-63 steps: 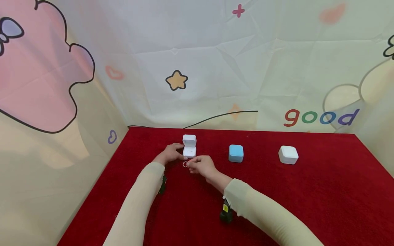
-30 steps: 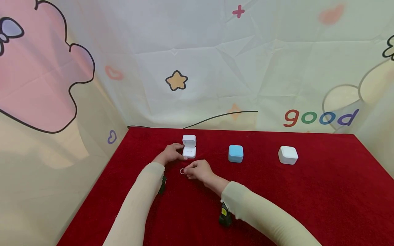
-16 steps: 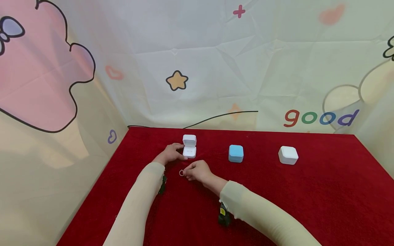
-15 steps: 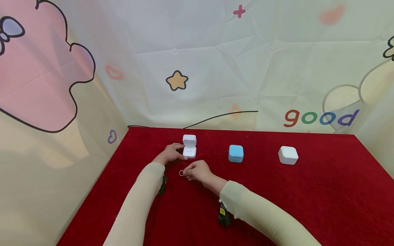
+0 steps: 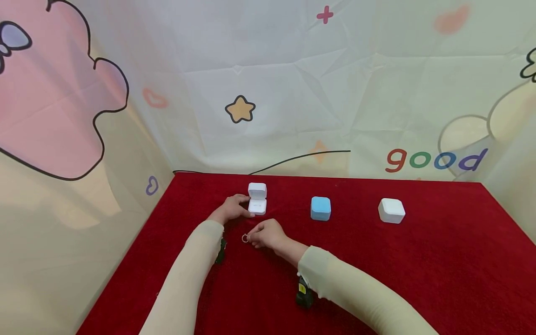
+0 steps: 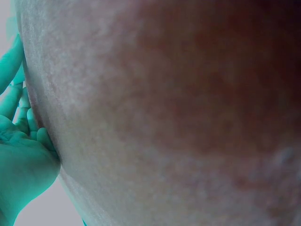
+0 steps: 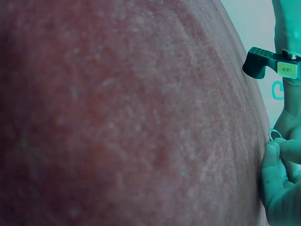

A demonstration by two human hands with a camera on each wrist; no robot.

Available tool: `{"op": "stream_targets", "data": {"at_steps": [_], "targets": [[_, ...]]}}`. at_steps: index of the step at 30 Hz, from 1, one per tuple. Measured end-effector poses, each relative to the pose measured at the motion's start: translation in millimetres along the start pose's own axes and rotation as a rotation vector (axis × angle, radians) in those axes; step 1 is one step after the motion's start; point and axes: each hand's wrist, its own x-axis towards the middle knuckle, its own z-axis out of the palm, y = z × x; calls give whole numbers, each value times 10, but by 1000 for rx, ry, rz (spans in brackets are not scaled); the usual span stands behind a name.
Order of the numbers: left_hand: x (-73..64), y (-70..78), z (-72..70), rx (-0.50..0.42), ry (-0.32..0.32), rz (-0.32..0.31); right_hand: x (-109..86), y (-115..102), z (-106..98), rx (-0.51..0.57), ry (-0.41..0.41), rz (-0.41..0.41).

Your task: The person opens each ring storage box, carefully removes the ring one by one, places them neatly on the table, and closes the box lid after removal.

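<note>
In the head view a small white ring box stands with its lid up near the back left of the red cloth. My left hand holds the box from its left side, thumb at the front corner and fingers further back. A thin ring is pinched between the thumb and index finger of my right hand, just in front of the box and apart from it. The right wrist view also catches the ring at the fingertips. Only the left hand shows at the left wrist view's edge; the box is not discernible there.
A closed light blue box stands right of the ring box, and a closed white box further right. Red cloth covers the table. A printed curtain hangs behind and at the sides.
My right hand has drawn the ring back from the front of the ring box, towards me and slightly left. The left hand and the boxes have stayed in place.
</note>
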Motion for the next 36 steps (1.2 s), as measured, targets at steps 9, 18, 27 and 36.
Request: {"op": "stream_targets", "data": {"at_steps": [9, 18, 27, 36], "targets": [[-148, 138, -12, -18, 4, -24, -9, 19, -4, -36, -15, -15], [14, -16, 4, -19, 7, 2, 10, 12, -1, -95, -26, -15], [-139, 129, -6, -19, 18, -19, 19, 5, -18, -171, -43, -45], [-134, 121, -6, -32, 6, -27, 14, -30, -26, -241, -61, -57]]}}
